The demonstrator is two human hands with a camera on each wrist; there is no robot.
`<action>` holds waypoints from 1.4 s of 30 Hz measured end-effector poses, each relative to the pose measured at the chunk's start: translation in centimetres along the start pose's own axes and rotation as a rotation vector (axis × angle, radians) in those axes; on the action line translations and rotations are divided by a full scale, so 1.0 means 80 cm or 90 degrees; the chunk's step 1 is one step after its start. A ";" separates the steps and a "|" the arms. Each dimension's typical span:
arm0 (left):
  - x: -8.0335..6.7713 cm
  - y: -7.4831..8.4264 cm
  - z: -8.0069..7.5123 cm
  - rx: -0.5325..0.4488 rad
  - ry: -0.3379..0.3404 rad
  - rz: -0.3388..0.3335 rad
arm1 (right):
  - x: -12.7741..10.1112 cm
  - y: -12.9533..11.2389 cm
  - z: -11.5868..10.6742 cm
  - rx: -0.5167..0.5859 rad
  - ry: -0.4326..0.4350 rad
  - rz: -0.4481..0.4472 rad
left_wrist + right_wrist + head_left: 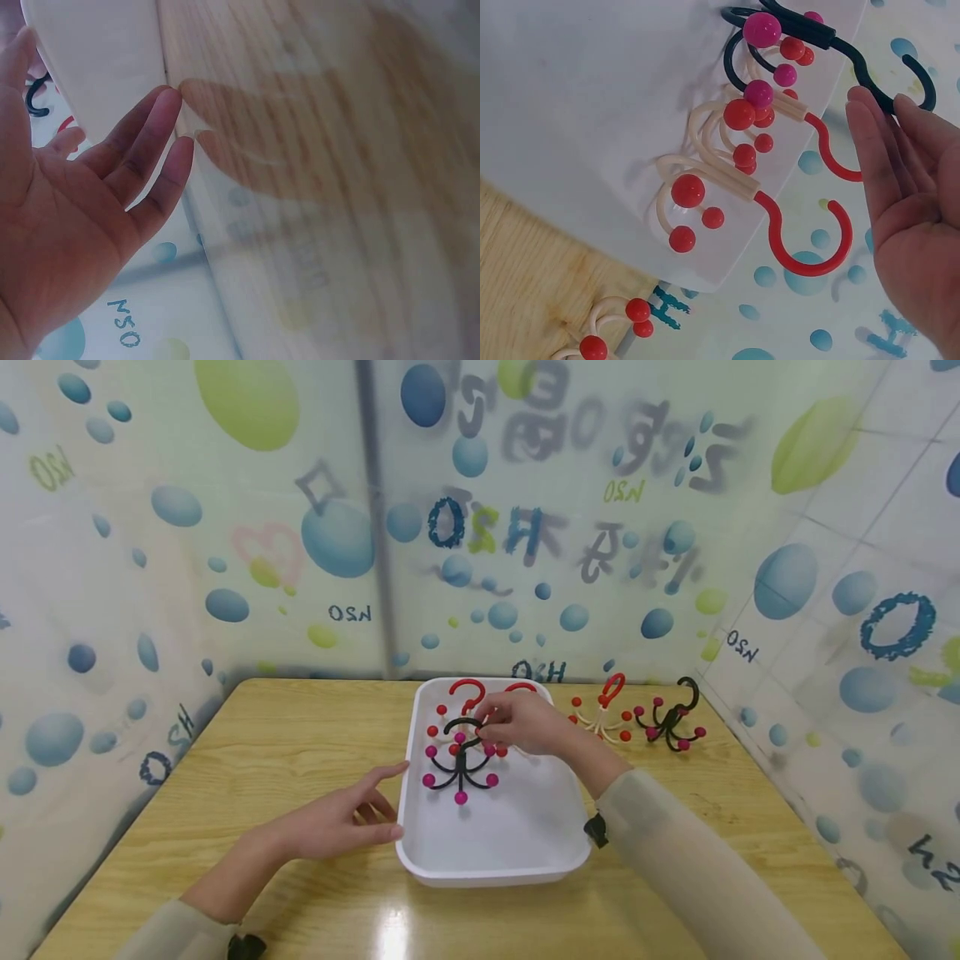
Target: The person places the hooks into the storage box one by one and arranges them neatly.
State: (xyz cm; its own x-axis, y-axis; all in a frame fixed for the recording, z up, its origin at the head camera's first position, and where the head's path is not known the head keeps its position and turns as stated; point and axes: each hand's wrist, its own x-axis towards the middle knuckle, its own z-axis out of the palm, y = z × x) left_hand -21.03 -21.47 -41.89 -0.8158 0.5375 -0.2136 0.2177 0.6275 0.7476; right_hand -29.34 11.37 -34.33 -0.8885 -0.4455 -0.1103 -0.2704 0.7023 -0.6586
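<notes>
A white tray (487, 872) sits mid-table. Inside it stands a black hook hanger with magenta balls (459, 764), and behind it lie two cream hangers with red hooks and red balls (467, 692). My right hand (483, 720) reaches over the tray; in the right wrist view its straight fingers (877, 101) touch the black hanger's hook (810, 30) above the cream hangers (727, 176), with the thumb hidden. My left hand (393, 797) lies flat on the table, its fingertips (169, 127) against the tray's left wall (105, 52).
Right of the tray, on the wooden table (285, 752), stand a cream hanger with a red hook (603, 714) and a black hanger (671, 722). Bubble-patterned curtain walls (225, 568) enclose the table at the back and on both sides.
</notes>
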 end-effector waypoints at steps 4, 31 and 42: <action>0.001 0.000 -0.001 0.002 -0.001 -0.004 | 0.000 -0.003 0.000 -0.014 0.000 0.002; -0.001 0.001 0.000 -0.003 -0.002 -0.013 | -0.027 0.028 -0.024 -0.002 0.046 0.001; 0.001 0.001 0.000 0.008 -0.004 0.005 | -0.089 0.089 -0.069 0.054 0.092 0.027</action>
State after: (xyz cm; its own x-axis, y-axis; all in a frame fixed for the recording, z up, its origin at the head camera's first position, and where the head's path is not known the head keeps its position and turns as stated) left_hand -21.05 -21.40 -41.85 -0.8109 0.5455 -0.2118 0.2307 0.6307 0.7409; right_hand -27.00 22.57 -34.12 -0.9440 -0.3281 -0.0349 -0.2051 0.6665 -0.7168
